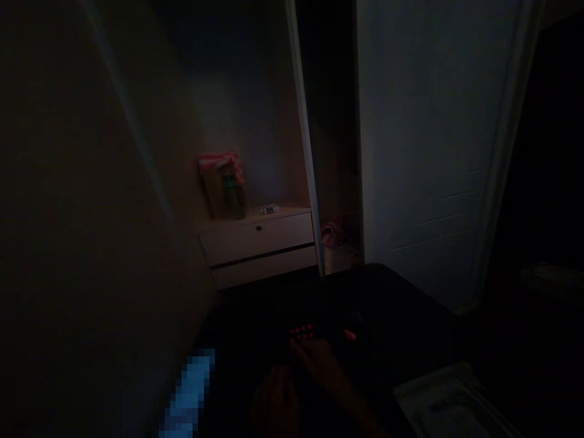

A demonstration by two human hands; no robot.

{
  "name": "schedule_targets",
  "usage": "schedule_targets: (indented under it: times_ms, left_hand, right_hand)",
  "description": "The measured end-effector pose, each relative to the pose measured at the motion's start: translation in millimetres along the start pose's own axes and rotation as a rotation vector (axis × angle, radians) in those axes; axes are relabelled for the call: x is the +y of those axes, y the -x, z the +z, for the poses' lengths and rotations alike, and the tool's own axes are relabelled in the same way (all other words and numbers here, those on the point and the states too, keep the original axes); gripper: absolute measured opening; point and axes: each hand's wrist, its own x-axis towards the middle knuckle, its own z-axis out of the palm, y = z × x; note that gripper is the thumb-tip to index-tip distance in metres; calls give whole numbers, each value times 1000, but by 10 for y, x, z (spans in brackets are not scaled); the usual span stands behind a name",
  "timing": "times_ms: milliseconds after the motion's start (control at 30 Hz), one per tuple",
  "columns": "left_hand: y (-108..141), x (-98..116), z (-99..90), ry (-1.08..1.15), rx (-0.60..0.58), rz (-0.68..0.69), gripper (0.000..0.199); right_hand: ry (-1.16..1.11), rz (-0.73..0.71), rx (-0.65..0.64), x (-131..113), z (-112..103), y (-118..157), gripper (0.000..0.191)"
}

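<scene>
Two short rows of small round red dots (302, 332) stand out on the dark surface; what bears them is lost in the dark, though it may be a small pack. At their lower edge is my right hand (317, 359), fingers drawn together and seeming to grip there. My left hand (276, 395) is lower and to the left, close to the right one. Its fingers are too dim to read, and nothing shows in it. To the right of the dots lies a small orange piece (350, 334), with a dark roundish thing (356, 318) just behind it.
The dark tabletop-like surface (387, 298) faces a cabinet with white drawers (264, 243). A bag with red and white (219, 160) and a green bottle (234, 198) stand on its ledge. A pale tray-like item (438, 389) is at lower right, a blue blurred patch (189, 392) lower left.
</scene>
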Motion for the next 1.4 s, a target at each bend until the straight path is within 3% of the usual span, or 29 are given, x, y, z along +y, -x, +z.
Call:
schedule_targets:
  times_ms: [133, 367, 567, 1000, 1200, 1400]
  left_hand:
    - [-7, -7, -30, -9, -26, 9, 32]
    - [-26, 31, -76, 4, -60, -5, 32]
    - [-18, 37, -71, 25, -27, 6, 31]
    - [-31, 46, -87, 36, -60, -7, 32]
    - [-22, 19, -62, 24, -76, -14, 33]
    - [-15, 2, -60, 9, -68, 5, 33]
  right_hand:
    - [-12, 40, 47, -20, 2, 11, 39]
    - [-11, -39, 63, 4, -40, 16, 14]
    - [-44, -126, 34, 50, -33, 9, 23]
    - [-101, -77, -20, 67, -31, 5, 40]
    - [-63, -107, 6, 58, -28, -11, 36]
    - [19, -33, -11, 46, -6, -6, 28]
